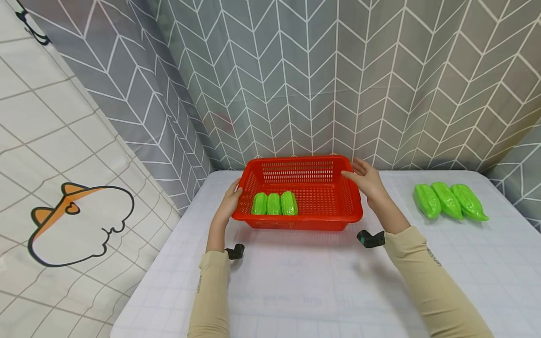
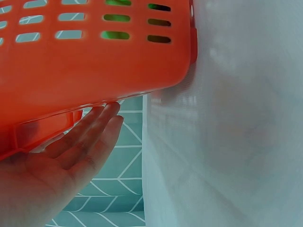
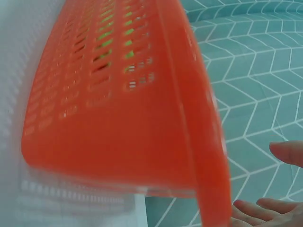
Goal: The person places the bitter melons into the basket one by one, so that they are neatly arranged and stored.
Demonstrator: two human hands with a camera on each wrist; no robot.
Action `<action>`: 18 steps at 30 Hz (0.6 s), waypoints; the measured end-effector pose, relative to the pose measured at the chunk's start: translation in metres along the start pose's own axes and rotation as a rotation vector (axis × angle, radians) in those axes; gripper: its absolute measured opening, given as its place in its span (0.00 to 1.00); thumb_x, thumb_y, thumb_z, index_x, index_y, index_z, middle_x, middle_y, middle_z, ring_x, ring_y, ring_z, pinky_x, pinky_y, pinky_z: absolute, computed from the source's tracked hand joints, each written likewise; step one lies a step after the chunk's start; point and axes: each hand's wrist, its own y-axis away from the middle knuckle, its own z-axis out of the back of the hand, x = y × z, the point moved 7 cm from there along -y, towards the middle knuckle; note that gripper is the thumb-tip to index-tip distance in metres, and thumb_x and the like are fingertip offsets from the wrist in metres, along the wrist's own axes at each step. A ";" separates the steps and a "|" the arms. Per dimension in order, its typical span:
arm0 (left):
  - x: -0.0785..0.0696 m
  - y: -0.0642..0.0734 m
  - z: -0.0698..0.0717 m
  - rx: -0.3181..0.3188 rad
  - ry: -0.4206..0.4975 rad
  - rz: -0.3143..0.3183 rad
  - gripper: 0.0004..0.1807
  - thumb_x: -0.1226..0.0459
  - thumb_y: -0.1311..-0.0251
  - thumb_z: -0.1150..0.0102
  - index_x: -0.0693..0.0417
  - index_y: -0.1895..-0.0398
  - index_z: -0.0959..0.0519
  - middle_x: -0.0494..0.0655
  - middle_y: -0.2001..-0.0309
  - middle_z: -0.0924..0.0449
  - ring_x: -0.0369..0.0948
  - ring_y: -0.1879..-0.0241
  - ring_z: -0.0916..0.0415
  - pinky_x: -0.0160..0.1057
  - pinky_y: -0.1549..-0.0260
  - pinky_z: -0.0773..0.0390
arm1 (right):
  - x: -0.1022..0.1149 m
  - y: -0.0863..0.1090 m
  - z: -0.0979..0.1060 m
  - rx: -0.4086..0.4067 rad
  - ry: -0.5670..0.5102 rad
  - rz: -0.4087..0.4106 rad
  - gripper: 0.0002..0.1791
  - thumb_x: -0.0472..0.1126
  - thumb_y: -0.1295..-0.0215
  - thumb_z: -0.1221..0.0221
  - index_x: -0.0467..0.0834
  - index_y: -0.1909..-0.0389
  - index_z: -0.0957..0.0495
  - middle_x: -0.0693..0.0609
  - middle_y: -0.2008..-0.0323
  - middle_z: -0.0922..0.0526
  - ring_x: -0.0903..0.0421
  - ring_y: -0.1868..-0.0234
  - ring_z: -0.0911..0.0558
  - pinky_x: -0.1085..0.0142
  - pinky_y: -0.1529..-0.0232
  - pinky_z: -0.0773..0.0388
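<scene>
A red plastic basket (image 1: 297, 224) with slotted walls is at the far side of the white table. Inside it, toward the left, three shiny green ridged pieces (image 1: 274, 204) lie side by side. My left hand (image 1: 228, 202) is at the basket's left end; in the left wrist view its nearly straight fingers (image 2: 90, 135) reach up under the rim, and the thumb is hidden there. At the opposite end, my right hand (image 1: 367, 180) has its thumb and fingers spread. The right wrist view shows those fingers (image 3: 270, 215) beyond the rim, with nothing between them and the thumb.
Three more green ridged pieces (image 1: 450, 202), with pointed tips, lie together at the table's right. A grey patterned curtain (image 1: 304, 84) hangs close behind the basket. The white table (image 1: 291, 286) extends toward me, and a white gridded cloth (image 1: 84, 164) is on the left.
</scene>
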 end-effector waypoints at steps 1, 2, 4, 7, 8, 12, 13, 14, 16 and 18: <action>0.000 0.000 0.000 0.002 0.001 -0.002 0.30 0.53 0.24 0.66 0.41 0.22 0.53 0.54 0.25 0.46 0.54 0.32 0.36 0.56 0.35 0.32 | -0.001 0.000 0.002 -0.004 0.001 -0.002 0.45 0.46 0.29 0.46 0.39 0.22 0.62 0.37 0.24 0.50 0.40 0.23 0.49 0.44 0.25 0.50; 0.000 0.000 0.000 0.002 0.003 -0.002 0.30 0.53 0.24 0.66 0.41 0.22 0.53 0.54 0.25 0.46 0.54 0.32 0.36 0.56 0.35 0.32 | -0.002 0.000 0.004 -0.008 0.003 -0.003 0.45 0.46 0.30 0.46 0.40 0.22 0.62 0.37 0.24 0.50 0.40 0.23 0.49 0.44 0.25 0.50; 0.000 0.000 0.000 0.002 0.008 -0.001 0.30 0.53 0.24 0.65 0.41 0.22 0.53 0.54 0.25 0.45 0.54 0.33 0.35 0.56 0.35 0.31 | -0.004 0.000 0.009 -0.017 0.002 -0.006 0.44 0.46 0.30 0.46 0.40 0.22 0.61 0.37 0.24 0.50 0.40 0.23 0.48 0.43 0.26 0.49; 0.000 0.001 -0.001 0.001 0.005 0.000 0.29 0.54 0.24 0.66 0.41 0.22 0.52 0.54 0.25 0.44 0.54 0.33 0.35 0.56 0.35 0.31 | -0.009 0.000 0.016 -0.030 0.004 -0.012 0.44 0.47 0.29 0.47 0.40 0.22 0.61 0.37 0.24 0.50 0.40 0.23 0.48 0.43 0.26 0.48; -0.001 0.001 -0.001 -0.001 0.004 0.001 0.29 0.54 0.24 0.65 0.41 0.22 0.52 0.54 0.26 0.44 0.53 0.34 0.35 0.56 0.35 0.31 | -0.010 0.000 0.019 -0.036 0.002 -0.013 0.44 0.47 0.29 0.47 0.40 0.22 0.61 0.37 0.23 0.51 0.40 0.23 0.48 0.43 0.26 0.47; -0.002 0.002 -0.001 -0.006 -0.004 -0.003 0.29 0.55 0.24 0.65 0.41 0.22 0.51 0.54 0.26 0.44 0.53 0.34 0.35 0.57 0.35 0.32 | -0.015 0.001 0.031 -0.052 0.015 -0.009 0.44 0.48 0.29 0.48 0.39 0.22 0.63 0.37 0.23 0.52 0.40 0.23 0.50 0.43 0.27 0.47; -0.002 0.002 -0.001 -0.007 -0.005 -0.004 0.29 0.55 0.24 0.65 0.42 0.22 0.51 0.54 0.26 0.44 0.53 0.34 0.36 0.57 0.35 0.33 | -0.017 0.001 0.034 -0.056 0.022 -0.008 0.44 0.48 0.29 0.48 0.39 0.22 0.63 0.37 0.23 0.52 0.40 0.23 0.50 0.43 0.27 0.47; -0.002 0.002 -0.001 -0.007 -0.006 -0.005 0.29 0.55 0.24 0.65 0.42 0.22 0.51 0.54 0.26 0.44 0.53 0.33 0.36 0.57 0.34 0.33 | -0.019 0.001 0.038 -0.058 0.027 -0.005 0.45 0.48 0.29 0.48 0.39 0.22 0.63 0.37 0.23 0.52 0.40 0.23 0.50 0.43 0.27 0.47; -0.002 0.002 -0.001 -0.005 -0.006 -0.005 0.29 0.55 0.24 0.65 0.42 0.22 0.51 0.54 0.26 0.44 0.53 0.33 0.36 0.57 0.34 0.33 | -0.023 0.001 0.045 -0.062 0.036 -0.004 0.45 0.48 0.29 0.48 0.40 0.22 0.64 0.36 0.23 0.53 0.39 0.23 0.50 0.43 0.26 0.48; -0.001 0.001 -0.001 -0.001 -0.005 -0.005 0.29 0.54 0.23 0.66 0.41 0.22 0.52 0.54 0.25 0.45 0.53 0.33 0.36 0.56 0.35 0.33 | -0.027 0.001 0.052 -0.071 0.044 -0.006 0.45 0.49 0.28 0.48 0.40 0.23 0.64 0.36 0.23 0.54 0.38 0.23 0.51 0.43 0.26 0.49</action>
